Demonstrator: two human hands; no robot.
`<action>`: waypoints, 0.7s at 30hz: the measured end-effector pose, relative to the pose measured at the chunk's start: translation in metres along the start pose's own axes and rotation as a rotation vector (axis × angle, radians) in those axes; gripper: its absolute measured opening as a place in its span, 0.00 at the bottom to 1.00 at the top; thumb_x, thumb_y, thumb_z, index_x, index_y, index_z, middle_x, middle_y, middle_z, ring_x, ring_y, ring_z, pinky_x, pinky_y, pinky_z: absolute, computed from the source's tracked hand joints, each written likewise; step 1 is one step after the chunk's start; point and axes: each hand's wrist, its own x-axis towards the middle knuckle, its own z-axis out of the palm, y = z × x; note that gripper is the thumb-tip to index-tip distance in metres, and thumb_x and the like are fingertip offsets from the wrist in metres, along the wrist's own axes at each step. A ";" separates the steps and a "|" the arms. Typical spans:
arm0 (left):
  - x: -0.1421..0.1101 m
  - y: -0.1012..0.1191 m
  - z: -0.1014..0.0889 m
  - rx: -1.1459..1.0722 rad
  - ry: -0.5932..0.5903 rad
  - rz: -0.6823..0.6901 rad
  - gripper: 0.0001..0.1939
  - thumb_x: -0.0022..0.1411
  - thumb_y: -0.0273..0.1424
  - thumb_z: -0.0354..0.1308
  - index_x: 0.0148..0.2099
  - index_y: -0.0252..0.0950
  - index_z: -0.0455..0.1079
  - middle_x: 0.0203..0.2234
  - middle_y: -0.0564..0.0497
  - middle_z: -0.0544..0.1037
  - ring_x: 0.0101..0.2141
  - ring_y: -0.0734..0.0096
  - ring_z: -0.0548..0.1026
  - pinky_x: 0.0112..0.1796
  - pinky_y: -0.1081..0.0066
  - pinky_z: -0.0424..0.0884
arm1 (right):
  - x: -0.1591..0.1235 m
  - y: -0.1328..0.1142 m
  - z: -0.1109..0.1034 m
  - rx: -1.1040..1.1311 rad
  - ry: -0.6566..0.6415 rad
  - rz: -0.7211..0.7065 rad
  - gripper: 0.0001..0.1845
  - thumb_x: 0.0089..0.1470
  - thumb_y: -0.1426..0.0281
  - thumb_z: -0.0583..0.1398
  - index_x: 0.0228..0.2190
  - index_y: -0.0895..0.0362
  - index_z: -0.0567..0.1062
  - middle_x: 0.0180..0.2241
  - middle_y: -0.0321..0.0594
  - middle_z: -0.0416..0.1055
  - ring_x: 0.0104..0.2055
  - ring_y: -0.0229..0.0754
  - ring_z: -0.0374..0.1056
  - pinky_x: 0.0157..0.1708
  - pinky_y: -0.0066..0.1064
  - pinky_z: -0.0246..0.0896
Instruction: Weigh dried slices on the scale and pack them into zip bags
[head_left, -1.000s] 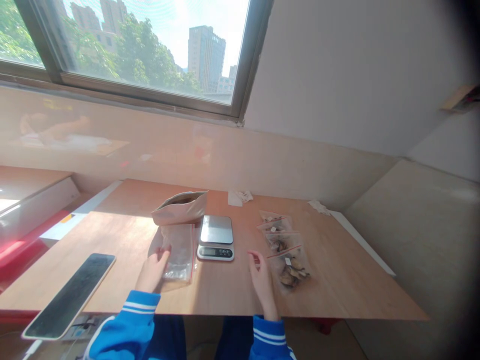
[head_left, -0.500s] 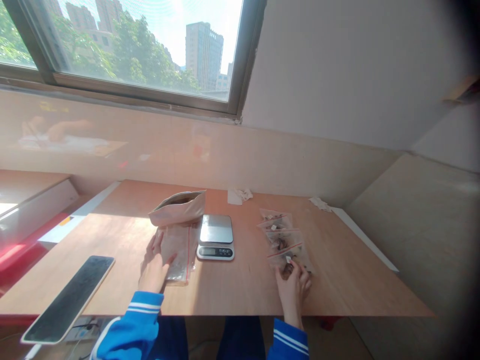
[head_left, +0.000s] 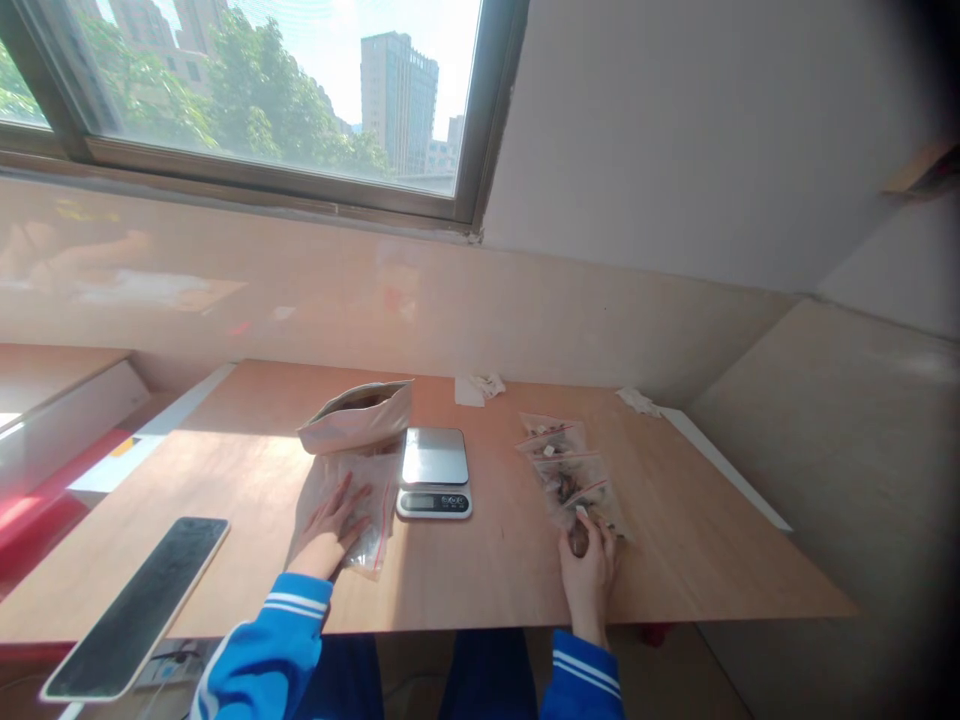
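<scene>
My left hand [head_left: 334, 530] lies with fingers spread on a stack of clear zip-lock bags [head_left: 375, 545] with red seal lines, left of the digital scale [head_left: 435, 460]. My right hand [head_left: 587, 562] is closed on the nearest filled zip-lock bag [head_left: 578, 538], which holds something dark and brownish; its fingers cover much of it. Beyond it, more filled zip-lock bags [head_left: 561, 478] overlap in a row, with dark pieces and small white squares inside. Behind the empty bags stands a pale pouch [head_left: 358, 418], its mouth gaping. The scale's plate is bare.
A phone [head_left: 142, 605] overhangs the front left edge of the wooden table [head_left: 502, 570], a cable at its lower end. Crumpled white paper [head_left: 480, 388] lies at the back, and another piece [head_left: 637, 402] at the back right. Wall and window stand behind the table.
My left hand has slid right and turned onto the empty bags, which have shifted slightly. My right hand stays at the nearest filled bag, its fingers now closer around it.
</scene>
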 end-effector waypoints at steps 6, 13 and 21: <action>-0.008 -0.009 0.007 -0.225 0.136 0.016 0.19 0.55 0.20 0.59 0.43 0.50 0.75 0.68 0.59 0.46 0.65 0.55 0.28 0.62 0.49 0.47 | 0.006 -0.009 -0.010 0.118 0.060 0.063 0.21 0.55 0.59 0.52 0.41 0.59 0.76 0.47 0.59 0.71 0.53 0.56 0.66 0.51 0.45 0.59; -0.004 0.004 -0.006 -0.002 0.270 0.225 0.24 0.56 0.28 0.61 0.52 0.60 0.69 0.67 0.70 0.38 0.65 0.39 0.34 0.47 0.44 0.71 | 0.013 -0.035 -0.019 0.178 0.124 0.291 0.25 0.52 0.55 0.54 0.42 0.58 0.77 0.42 0.56 0.76 0.45 0.58 0.72 0.40 0.40 0.64; 0.037 0.048 -0.022 0.530 0.448 0.473 0.29 0.60 0.49 0.49 0.59 0.41 0.63 0.59 0.36 0.64 0.58 0.42 0.63 0.48 0.45 0.66 | 0.018 -0.050 -0.029 0.157 0.090 0.401 0.28 0.50 0.54 0.53 0.43 0.61 0.77 0.41 0.56 0.76 0.44 0.58 0.72 0.37 0.38 0.64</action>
